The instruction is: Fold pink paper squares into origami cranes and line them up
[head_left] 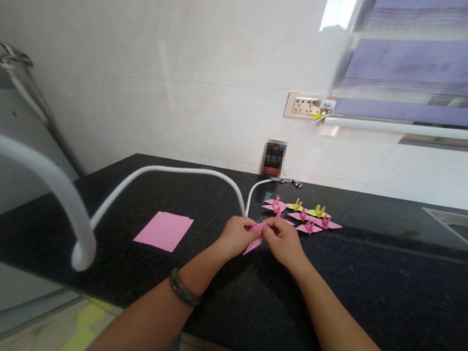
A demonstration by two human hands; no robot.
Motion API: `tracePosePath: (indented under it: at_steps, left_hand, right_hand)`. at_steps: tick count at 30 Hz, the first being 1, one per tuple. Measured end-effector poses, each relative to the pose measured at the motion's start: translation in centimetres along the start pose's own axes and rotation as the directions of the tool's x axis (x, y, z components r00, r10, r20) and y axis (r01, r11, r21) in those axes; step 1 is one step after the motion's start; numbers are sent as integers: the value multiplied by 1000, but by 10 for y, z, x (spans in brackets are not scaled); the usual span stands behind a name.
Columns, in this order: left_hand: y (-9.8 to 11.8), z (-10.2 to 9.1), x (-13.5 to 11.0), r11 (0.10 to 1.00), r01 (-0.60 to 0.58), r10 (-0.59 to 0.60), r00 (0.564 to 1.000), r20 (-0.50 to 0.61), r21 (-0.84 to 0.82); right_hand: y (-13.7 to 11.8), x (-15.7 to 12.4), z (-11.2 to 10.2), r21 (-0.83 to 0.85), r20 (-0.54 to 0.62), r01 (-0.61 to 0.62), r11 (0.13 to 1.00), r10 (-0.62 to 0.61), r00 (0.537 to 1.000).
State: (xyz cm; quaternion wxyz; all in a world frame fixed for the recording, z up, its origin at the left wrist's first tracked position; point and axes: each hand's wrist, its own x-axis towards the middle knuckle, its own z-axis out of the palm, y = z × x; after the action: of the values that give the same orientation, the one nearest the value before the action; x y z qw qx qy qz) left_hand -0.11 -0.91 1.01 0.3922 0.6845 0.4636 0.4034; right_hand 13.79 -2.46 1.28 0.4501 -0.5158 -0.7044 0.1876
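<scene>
My left hand (235,236) and my right hand (283,240) meet over a black counter (375,290) and both pinch a folded pink paper piece (255,239) between them. The fingers of both hands are closed on it. A dark bangle (182,290) circles my left wrist. Just beyond my hands lie several finished folded paper birds (302,214), pink and yellow. A stack of flat pink paper squares (164,230) rests on the counter to the left of my left hand.
A white cable (164,172) loops across the counter from the lower left toward the hands. A small dark device (273,159) leans on the tiled wall, wired to a wall socket (306,106). A sink edge (463,227) shows at right, a window above.
</scene>
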Motion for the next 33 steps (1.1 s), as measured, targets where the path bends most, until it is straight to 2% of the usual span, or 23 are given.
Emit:
tracePosePath:
  at_steps: [14, 20, 26, 33]
  left_hand:
    - [-6, -1, 2, 1000, -15, 15, 1000, -23, 7]
    - [2, 0, 0, 996, 16, -19, 1000, -22, -91]
    - [3, -1, -1, 979, 29, -28, 1000, 8, -200]
    - [2, -1, -1, 980, 32, -34, 999, -9, -197]
  right_hand:
    - [-1, -1, -2, -7, -8, 23, 1000, -23, 1000]
    - [-2, -1, -2, 22, -2, 36, 999, -36, 999]
    - [-1, -1, -2, 126, 51, -26, 992, 19, 999]
    - [0, -1, 1, 169, 82, -68, 983, 55, 995]
